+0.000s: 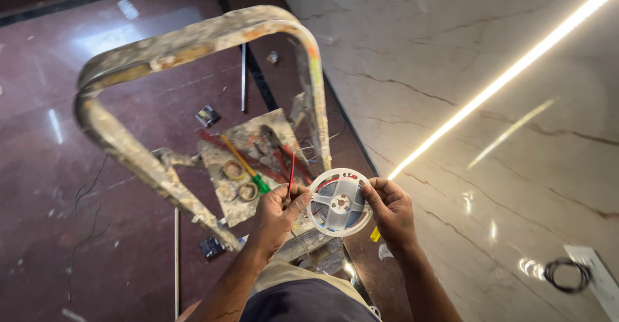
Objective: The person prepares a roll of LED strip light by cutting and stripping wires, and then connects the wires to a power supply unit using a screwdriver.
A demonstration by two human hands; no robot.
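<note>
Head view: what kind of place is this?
Probably an indoor fit-out or electrical install site: a paint-spattered stepladder over polished floor, a lit light strip on the marble wall, both hands holding a white reel.

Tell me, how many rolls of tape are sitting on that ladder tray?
2. One tape roll lies on the paint-spattered ladder tray beside the yellow-handled tool; the other tape roll lies just below it, by the tool's green tip. More could be hidden behind the hands.

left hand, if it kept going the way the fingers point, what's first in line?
Most likely the white plastic reel. The left hand pinches a red wire at the reel's left rim, fingers aimed right and up toward it. The right hand lies beyond. Depth is hard to judge from above.
</note>
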